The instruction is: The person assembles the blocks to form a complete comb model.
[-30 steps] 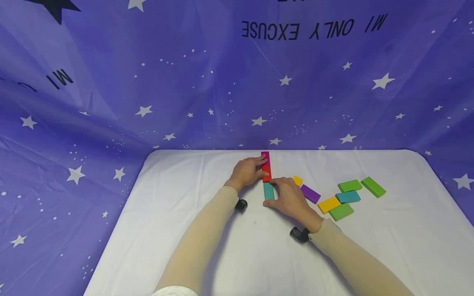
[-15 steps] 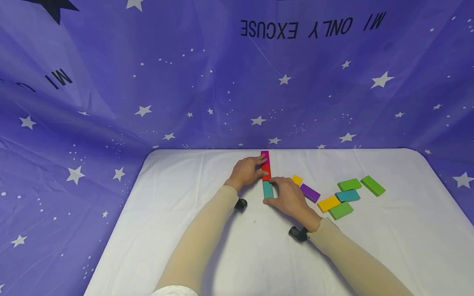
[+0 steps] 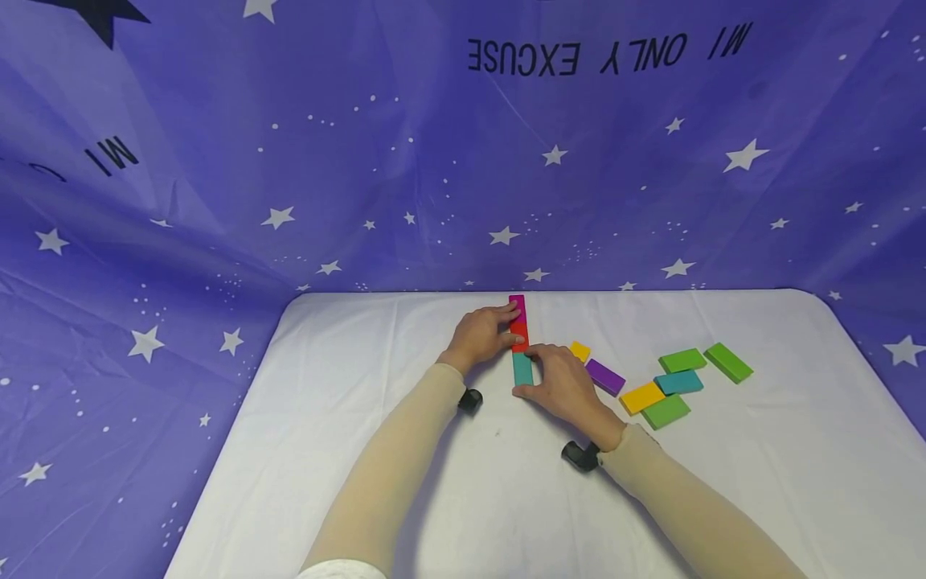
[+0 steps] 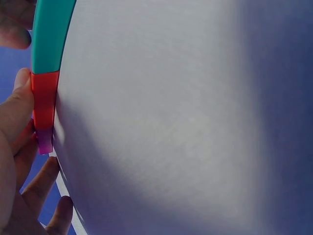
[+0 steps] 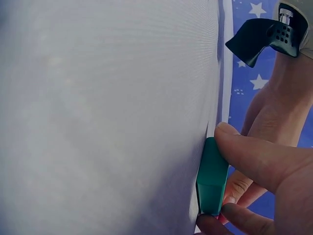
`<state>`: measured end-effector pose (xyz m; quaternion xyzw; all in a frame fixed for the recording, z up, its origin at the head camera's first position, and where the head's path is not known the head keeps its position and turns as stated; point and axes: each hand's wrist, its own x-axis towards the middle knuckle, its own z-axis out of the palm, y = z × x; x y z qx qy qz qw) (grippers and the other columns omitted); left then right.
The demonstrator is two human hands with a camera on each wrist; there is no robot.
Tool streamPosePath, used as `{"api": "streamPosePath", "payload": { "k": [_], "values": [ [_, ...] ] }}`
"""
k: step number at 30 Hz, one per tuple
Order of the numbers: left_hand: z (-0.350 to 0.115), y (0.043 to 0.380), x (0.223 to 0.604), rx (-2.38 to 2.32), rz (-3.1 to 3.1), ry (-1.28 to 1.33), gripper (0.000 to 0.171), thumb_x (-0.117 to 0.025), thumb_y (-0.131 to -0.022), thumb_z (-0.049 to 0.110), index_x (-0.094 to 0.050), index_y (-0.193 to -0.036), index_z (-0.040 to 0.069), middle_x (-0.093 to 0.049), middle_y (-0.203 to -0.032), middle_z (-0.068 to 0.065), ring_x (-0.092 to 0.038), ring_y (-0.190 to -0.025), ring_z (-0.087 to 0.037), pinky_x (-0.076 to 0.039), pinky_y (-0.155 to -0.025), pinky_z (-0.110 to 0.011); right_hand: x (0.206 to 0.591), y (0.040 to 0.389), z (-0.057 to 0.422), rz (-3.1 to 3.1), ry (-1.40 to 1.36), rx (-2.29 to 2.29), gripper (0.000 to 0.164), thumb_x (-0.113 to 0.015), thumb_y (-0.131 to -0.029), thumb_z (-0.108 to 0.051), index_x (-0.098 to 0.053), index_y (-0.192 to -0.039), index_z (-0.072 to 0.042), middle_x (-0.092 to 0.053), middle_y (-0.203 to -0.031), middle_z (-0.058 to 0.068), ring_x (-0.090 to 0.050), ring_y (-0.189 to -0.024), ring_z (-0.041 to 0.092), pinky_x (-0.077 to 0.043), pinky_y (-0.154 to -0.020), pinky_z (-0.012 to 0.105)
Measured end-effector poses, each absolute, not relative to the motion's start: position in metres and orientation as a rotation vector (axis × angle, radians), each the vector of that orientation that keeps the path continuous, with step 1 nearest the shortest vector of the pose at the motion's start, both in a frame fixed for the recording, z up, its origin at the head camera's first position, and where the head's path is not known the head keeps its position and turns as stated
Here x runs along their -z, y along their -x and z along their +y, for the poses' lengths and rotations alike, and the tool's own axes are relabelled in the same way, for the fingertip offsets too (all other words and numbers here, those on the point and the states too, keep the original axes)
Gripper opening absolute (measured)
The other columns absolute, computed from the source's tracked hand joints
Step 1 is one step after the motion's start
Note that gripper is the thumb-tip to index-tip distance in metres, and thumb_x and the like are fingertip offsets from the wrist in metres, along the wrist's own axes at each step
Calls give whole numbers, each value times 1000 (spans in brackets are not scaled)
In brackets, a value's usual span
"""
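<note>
Magenta (image 3: 517,303), red (image 3: 519,330) and teal (image 3: 522,368) blocks lie end to end in a straight row near the table's far edge. My left hand (image 3: 477,334) rests on the row from the left, thumb on the red block and fingertips on the magenta one. Its fingers are spread in the left wrist view, the lower ones down by the cloth. From the right, my right hand (image 3: 567,388) pinches the teal block lengthwise, thumb at its near end and index finger by the red joint. In the right wrist view the teal block (image 5: 212,176) sits flat on the cloth.
Right of the row lie loose blocks: a yellow one (image 3: 579,351), a purple one (image 3: 604,377), another yellow one (image 3: 641,398), a blue one (image 3: 678,382) and several green ones (image 3: 728,363). White cloth covers the table (image 3: 347,450); a purple starry curtain (image 3: 434,145) hangs behind.
Both hands keep their places on the row. The whole scene shifts very slightly in the head view, and the blocks stay in line.
</note>
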<state>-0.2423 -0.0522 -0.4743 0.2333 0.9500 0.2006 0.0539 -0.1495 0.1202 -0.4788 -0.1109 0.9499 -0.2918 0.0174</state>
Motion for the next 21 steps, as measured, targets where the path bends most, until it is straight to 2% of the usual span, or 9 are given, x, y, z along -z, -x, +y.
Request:
{"api": "streamPosePath", "payload": {
  "k": [11, 21],
  "values": [
    [-53, 241, 472, -606, 2886, -719, 58, -72, -92, 40, -56, -145, 21, -44, -153, 11, -44, -141, -19, -39, -113, -40, 470, 141, 136, 2925, 385, 1055, 69, -90, -74, -34, -64, -130, -3, -65, -128, 16, -58, -120, 37, -46, -104, 54],
    [-52, 241, 473, -600, 2877, -715, 58, -71, -93, 39, -55, -146, 22, -45, -153, 9, -44, -141, -19, -38, -114, -39, 461, 138, 175, 2985, 312, 1114, 58, -84, -82, -26, -62, -131, -4, -66, -125, 18, -58, -111, 37, -47, -98, 55]
  ]
}}
